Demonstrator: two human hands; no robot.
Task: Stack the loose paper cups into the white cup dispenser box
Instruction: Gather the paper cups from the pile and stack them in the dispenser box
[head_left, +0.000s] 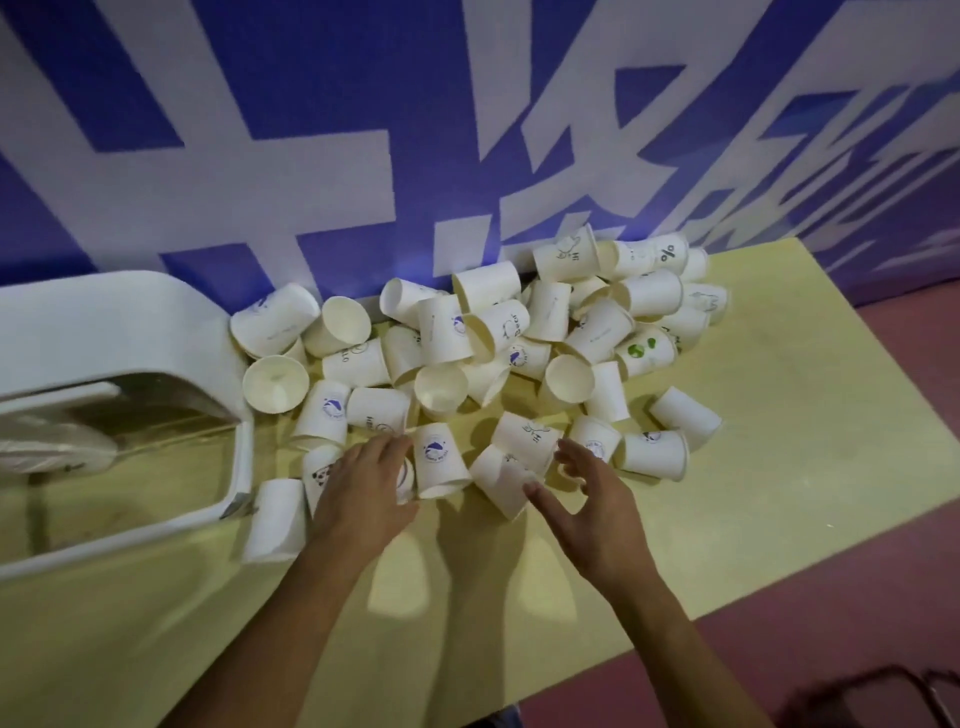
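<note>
Reaching forward over the pale yellow desk (779, 395), we have both hands at the near fringe of the paper cups. Our left hand (363, 493) lies palm down with its fingers bent over a small cup (404, 480) that it mostly hides, and we cannot tell whether it grips that cup or only touches it; its fingertips sit just beside an upside-down cup with a purple logo (439, 460). Our right hand (587, 509) is spread wide and holds nothing, thumb and fingers bracketing the base of a plain cup (501, 486) lying on its side. Left of our left hand lie a panda cup (318, 474) and another plain one tipped over (278, 519). Beyond our hands the main heap of cups (519, 338) sprawls across the desk, some upright, most tumbled, reaching the back edge. The white cup dispenser box (130, 322) lies at the left of the desk, touching the heap, its opening facing us. Behind everything hangs a blue banner (311, 104) with large white characters.
</note>
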